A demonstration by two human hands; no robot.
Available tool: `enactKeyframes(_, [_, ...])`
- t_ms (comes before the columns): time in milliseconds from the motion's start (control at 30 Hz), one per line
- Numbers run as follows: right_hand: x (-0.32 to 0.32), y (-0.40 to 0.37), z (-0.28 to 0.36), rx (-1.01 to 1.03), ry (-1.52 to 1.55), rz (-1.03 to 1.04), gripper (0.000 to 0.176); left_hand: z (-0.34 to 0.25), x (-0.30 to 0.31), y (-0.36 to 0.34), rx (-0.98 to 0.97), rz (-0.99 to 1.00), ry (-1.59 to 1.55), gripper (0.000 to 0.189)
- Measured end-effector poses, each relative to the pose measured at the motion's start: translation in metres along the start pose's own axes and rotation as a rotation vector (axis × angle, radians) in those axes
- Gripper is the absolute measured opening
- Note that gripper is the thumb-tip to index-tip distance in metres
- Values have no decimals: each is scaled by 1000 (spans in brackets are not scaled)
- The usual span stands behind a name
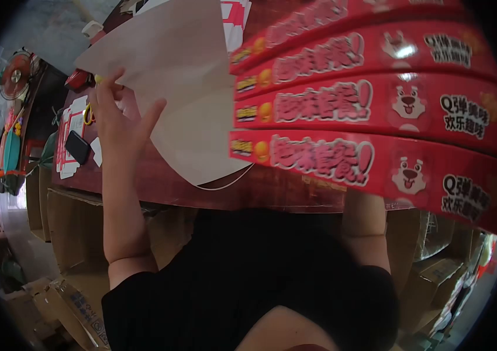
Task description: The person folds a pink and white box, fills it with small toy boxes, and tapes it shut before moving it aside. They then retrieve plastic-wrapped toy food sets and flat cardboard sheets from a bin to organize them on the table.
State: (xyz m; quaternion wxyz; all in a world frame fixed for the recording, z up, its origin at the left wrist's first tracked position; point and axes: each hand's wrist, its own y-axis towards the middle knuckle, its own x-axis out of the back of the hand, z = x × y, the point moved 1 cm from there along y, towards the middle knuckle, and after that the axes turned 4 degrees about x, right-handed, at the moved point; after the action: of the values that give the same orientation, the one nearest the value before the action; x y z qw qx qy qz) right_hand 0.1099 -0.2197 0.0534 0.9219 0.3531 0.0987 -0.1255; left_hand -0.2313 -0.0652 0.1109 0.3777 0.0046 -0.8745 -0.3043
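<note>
A stack of several red printed boxes [324, 105], each with a bear face and white lettering, fills the upper right close to the camera. My right forearm [364, 216] reaches up behind this stack, which hides the hand and its fingers. On the left, my left hand [121, 114] is raised with thumb and fingers apart, open, beside a large pale sheet [181, 88]. The hand overlaps the sheet's left edge in this view. A small yellow spot shows by its fingertips. A thin white cord [225, 186] curves out from under the sheet's lower edge.
The dark red table [213, 199] holds a black phone [77, 147], red-and-white printed card [68, 131] and yellow-handled scissors [89, 114] at left. Brown cardboard boxes [82, 234] stand below the table edge. A fan [17, 75] stands at far left.
</note>
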Motion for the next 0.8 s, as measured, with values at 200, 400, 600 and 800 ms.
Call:
enactKeyframes(200, [-92, 61, -39, -315, -366, 382, 79, 81, -3, -36, 554, 362, -378, 59])
enactKeyframes(400, [-156, 95, -42, 10, -559, 704, 109, 97, -11, -30, 295, 148, -209, 47])
enactKeyframes(600, [-183, 95, -71, -52, -923, 998, 104, 110, -6, -30, 518, 180, -235, 45])
enactKeyframes(800, [-179, 106, -93, -123, -849, 1087, 108, 125, -11, -51, 522, -3, -258, 38])
